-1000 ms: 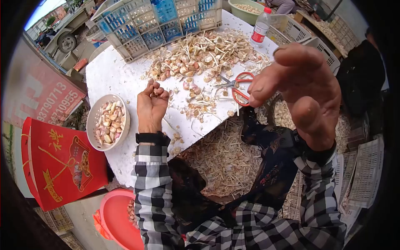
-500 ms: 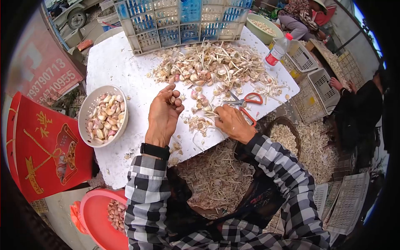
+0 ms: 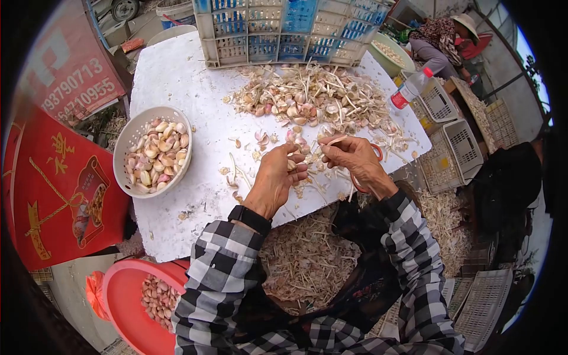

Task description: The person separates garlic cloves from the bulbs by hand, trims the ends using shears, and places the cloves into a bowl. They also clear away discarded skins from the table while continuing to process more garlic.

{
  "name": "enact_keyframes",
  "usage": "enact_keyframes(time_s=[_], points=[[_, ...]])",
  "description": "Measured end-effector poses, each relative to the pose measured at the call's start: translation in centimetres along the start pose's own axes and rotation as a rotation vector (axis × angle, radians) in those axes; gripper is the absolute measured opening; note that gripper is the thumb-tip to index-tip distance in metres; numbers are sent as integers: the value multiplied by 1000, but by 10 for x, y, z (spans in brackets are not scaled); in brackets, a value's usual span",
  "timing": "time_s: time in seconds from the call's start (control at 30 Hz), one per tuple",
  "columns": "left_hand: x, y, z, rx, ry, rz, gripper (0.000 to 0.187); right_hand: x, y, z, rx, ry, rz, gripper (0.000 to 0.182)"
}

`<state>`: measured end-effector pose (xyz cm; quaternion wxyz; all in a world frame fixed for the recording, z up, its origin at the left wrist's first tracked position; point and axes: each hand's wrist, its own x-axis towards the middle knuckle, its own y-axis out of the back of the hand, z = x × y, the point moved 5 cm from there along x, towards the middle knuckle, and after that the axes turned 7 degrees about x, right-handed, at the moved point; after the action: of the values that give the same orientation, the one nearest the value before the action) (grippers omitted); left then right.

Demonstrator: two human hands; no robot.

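Observation:
My left hand [image 3: 276, 178] is above the white table, palm turned inward, its fingers curled around garlic cloves [image 3: 291, 165]. Close beside it on the right, my right hand [image 3: 358, 164] pinches a pale, slim piece of garlic [image 3: 336, 140] between thumb and fingers. Scissors with red-orange handles [image 3: 377, 152] lie mostly hidden under my right hand. Just beyond both hands spreads a heap of garlic cloves, stalks and skins [image 3: 313, 94]. To the left, a white perforated bowl [image 3: 121, 142] holds many peeled-looking cloves [image 3: 157, 157].
A blue and white crate [image 3: 284, 44] stands at the table's [image 3: 177, 77] back. A red-capped bottle [image 3: 411, 89] is at its right edge. A red basin [image 3: 118, 296] and red bag [image 3: 65, 195] are at left. Another person [image 3: 438, 44] bends at the far right.
My left hand has moved right and down, towards my right hand. My right hand has risen from the table with a piece of garlic between its fingers. The camera view has shifted slightly.

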<state>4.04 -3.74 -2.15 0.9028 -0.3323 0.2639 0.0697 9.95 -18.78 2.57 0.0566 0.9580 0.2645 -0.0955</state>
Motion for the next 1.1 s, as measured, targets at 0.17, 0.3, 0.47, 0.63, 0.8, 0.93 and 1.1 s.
enact_keyframes(time_s=[0.17,0.3,0.47,0.63,0.8,0.93,1.1], points=[[1,-3,-3,-93,26,-139,30,15,-14,-7,-243,178,7,28],[2,12,12,-100,-76,-70,32,13,9,7,-618,-118,36,32],[1,23,25,-158,-198,34,30,32,-5,14,-898,317,62,29],[2,22,21,-182,-152,78,23,54,-32,23,-1021,478,105,33],[6,19,18,-94,-105,60,20,45,-22,7,-654,362,80,39],[4,12,18,129,-114,34,19,17,-43,-36,-620,674,57,38],[15,8,13,264,-166,-132,15,5,-51,-42,-706,793,8,37]])
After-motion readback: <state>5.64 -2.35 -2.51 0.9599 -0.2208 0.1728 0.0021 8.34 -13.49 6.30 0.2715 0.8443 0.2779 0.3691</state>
